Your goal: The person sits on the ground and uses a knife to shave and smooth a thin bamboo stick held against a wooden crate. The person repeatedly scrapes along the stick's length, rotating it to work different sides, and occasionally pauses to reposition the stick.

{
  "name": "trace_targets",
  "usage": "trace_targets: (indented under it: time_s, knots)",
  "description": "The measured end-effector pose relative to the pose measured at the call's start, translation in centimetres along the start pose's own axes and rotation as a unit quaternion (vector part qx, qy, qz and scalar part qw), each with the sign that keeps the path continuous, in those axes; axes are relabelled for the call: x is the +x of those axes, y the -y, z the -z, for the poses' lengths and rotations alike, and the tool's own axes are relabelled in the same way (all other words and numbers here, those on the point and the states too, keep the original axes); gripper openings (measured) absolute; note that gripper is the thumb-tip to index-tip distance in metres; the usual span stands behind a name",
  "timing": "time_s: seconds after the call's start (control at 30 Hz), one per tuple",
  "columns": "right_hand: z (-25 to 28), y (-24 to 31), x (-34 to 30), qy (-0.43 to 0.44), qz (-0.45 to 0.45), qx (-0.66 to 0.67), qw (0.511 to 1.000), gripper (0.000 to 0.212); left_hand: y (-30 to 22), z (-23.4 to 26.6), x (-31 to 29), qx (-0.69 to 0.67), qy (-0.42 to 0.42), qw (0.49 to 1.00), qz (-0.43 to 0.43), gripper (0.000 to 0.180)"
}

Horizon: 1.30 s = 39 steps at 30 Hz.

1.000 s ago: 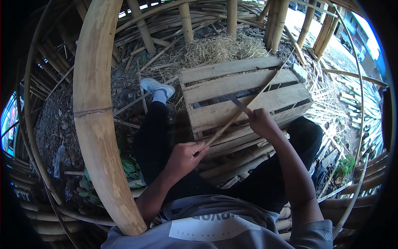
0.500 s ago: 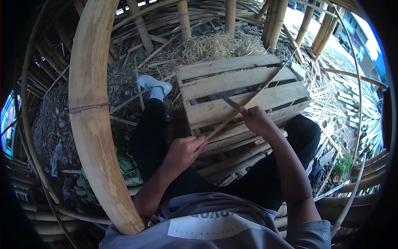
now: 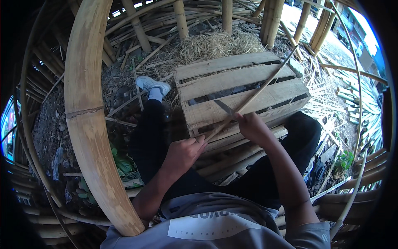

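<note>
My left hand (image 3: 185, 155) is closed round the near end of a long, thin bamboo strip (image 3: 263, 86). The strip slants away to the upper right across a slatted wooden crate (image 3: 215, 114). In my right hand (image 3: 251, 127) is a knife (image 3: 224, 107), its blade pointing to the upper left and lying against the strip. My fingers hide the knife's handle. The crate stands between my legs, its pale boards facing up with gaps between them.
A thick bamboo pole (image 3: 85, 108) rises close on my left. Dry shavings (image 3: 219, 45) are heaped behind the crate. Upright bamboo posts (image 3: 227, 16) stand at the back. Cut bamboo poles (image 3: 365, 120) lie outside on the right, beyond a thin bent cane (image 3: 359, 83).
My right hand with the knife has moved slightly down and left along the strip, toward my left hand. The strip's far end sits a little higher. My left hand has hardly moved.
</note>
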State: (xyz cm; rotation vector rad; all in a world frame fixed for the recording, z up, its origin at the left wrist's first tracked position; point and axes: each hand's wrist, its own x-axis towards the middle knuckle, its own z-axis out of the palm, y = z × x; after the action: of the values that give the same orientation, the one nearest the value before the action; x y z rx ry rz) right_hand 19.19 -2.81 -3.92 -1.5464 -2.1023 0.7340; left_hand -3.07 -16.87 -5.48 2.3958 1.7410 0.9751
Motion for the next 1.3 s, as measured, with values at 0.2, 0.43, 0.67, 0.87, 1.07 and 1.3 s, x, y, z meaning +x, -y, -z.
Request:
trace_targets:
  time_s: [0.2,0.43,0.67,0.87,1.07,1.3]
  knots:
    - [-1.6,0.3,-1.1,-0.030,0.064,0.024,0.997,0.057,0.1,-0.1,0.5,0.007,0.013,1.000,0.005,0.020]
    - [-1.3,1.4,-0.9,-0.021,-0.019,0.000,1.000,0.056,0.0,-0.4,0.3,-0.010,0.029,0.999,0.011,0.021]
    - [-0.2,2.2,-0.6,0.000,-0.006,0.018,1.000,0.055,0.4,-1.1,0.3,-0.022,0.008,1.000,0.001,0.017]
    - [1.5,1.9,1.1,0.034,-0.069,0.013,0.997,0.054,0.1,-1.1,0.0,0.010,0.014,1.000,-0.008,0.015]
    - [-1.1,2.7,-2.2,0.047,-0.020,0.024,0.998,0.053,-0.5,-0.6,0.0,0.000,0.036,0.999,0.012,0.014]
    - [-3.4,2.3,-3.7,0.011,0.012,0.025,1.000,0.053,0.0,-2.3,-0.4,-0.028,0.008,0.999,0.014,0.014]
